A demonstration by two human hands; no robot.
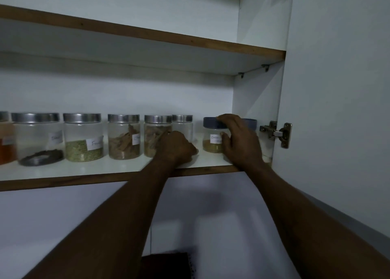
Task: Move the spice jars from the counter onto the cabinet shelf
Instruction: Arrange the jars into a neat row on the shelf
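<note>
R hand [238,139] grips the blue-lid jar [212,143] near the right end of the lower shelf [84,171]. Fingers curl over the lid and the thumb presses the side next to the label. The jar stands upright on the shelf w/ yellow-brown powder in the bottom. A 2nd blue lid [250,123] peeks out just right of that hand, its jar mostly hidden. L hand [177,146] sits w/ fingers curled, low against the right side of a steel-lid bark jar [156,135]; can't tell if it grips the jar or only touches it. A small steel-lid jar [183,126] stands behind, btw the two hands. Further left in a row, all upright w/ steel lids, are a 2nd bark jar [123,137], a green-seed jar [83,139], a dark-spice jar [38,139] and, cut off at the frame edge, an orange-filled jar [5,139]. Labels are blurred, not readable. Upper shelf [147,35] runs above. Cabinet door [337,88] stands open at right, its hinge [276,133] beside the blue lids. Both forearms reach up from below.
</note>
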